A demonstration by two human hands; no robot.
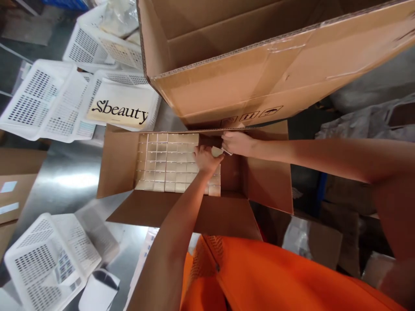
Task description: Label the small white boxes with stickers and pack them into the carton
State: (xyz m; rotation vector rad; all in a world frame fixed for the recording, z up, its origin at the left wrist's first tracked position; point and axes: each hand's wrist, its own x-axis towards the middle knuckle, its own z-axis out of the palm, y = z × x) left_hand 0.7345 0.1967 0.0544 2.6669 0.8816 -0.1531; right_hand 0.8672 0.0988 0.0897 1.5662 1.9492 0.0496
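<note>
An open cardboard carton lies in front of me, with rows of small cream boxes packed closely in its left and middle part. My left hand is over the right end of these rows. Between its thumb and fingers shows a small cream box. My right hand is closed near the carton's far wall, its fingertips on a small box whose pale edge shows below them. The two hands are almost touching. The fingers partly hide both held boxes.
A large open cardboard box stands just behind the carton. White perforated baskets are at the back left, one with an "Sbeauty" sheet. Another white basket sits front left on the metal table. Plastic-wrapped goods are at right.
</note>
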